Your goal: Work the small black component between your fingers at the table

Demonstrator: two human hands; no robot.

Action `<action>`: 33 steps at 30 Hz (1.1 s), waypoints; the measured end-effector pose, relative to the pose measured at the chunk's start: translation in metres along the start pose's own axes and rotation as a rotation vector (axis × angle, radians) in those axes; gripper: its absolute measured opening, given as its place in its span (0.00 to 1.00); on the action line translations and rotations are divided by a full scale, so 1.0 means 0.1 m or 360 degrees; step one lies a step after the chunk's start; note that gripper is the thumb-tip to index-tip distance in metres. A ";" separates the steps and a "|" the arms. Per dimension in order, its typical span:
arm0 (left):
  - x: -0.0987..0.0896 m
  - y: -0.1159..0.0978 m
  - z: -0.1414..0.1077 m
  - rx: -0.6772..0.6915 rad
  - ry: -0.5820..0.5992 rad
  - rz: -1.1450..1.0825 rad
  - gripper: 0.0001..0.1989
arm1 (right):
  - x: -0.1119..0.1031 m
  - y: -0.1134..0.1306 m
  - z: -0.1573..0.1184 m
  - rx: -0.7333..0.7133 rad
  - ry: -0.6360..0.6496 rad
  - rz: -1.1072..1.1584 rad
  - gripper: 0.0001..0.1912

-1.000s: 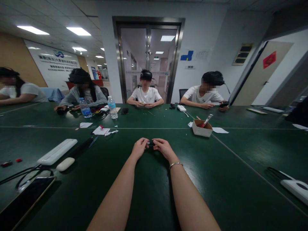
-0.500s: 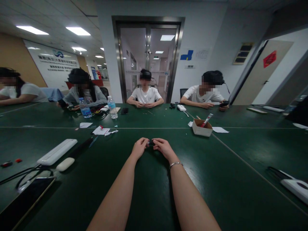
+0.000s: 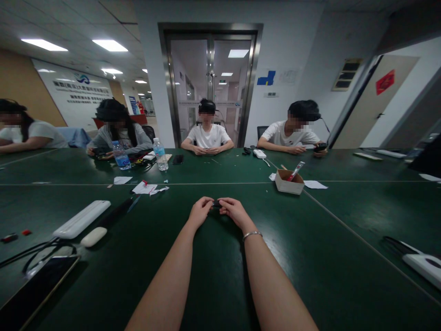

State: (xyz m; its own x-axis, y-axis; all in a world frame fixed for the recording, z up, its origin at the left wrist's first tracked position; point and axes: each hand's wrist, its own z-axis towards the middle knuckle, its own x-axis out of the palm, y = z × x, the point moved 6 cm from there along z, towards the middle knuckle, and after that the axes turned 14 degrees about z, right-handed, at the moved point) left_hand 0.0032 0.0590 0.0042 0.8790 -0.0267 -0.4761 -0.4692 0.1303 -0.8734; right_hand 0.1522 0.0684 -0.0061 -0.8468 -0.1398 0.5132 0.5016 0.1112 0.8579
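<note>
A small dark object (image 3: pixel 216 203) sits between my two hands, just above or on the green table (image 3: pixel 220 257); its kind is too small to make out. My left hand (image 3: pixel 201 211) is closed, with thumb and fingertips pinching its left end. From the other side my right hand (image 3: pixel 233 210) pinches the right end, a silver bangle (image 3: pixel 252 235) round that wrist. Fingertips cover both ends, so only the dark middle shows.
On the left lie a white power bank (image 3: pixel 82 219), a white rounded case (image 3: pixel 94 236), a phone (image 3: pixel 39 289) and cables. Beyond my hands stand an open box (image 3: pixel 289 185), paper scraps (image 3: pixel 144 187) and water bottles (image 3: pixel 160 154). Several people sit across the table.
My hands hold nearly the same place, and the metallic glint at the dark object's left end has faded. Across the table at left, a person's hands have shifted with a dark object.
</note>
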 end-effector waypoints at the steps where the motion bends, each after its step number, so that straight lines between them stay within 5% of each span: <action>1: 0.00 0.00 0.00 -0.0002 -0.0005 0.0000 0.14 | 0.00 0.00 0.00 0.0003 -0.0004 0.0004 0.13; 33: 0.01 0.05 0.02 -0.0002 -0.0003 -0.0013 0.17 | 0.01 0.01 -0.01 0.0011 -0.0006 0.0011 0.12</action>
State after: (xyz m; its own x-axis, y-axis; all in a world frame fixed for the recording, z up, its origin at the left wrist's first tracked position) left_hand 0.0020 0.0620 0.0000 0.8829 -0.0257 -0.4689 -0.4622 0.1286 -0.8774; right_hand 0.1518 0.0671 -0.0048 -0.8440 -0.1352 0.5191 0.5062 0.1192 0.8541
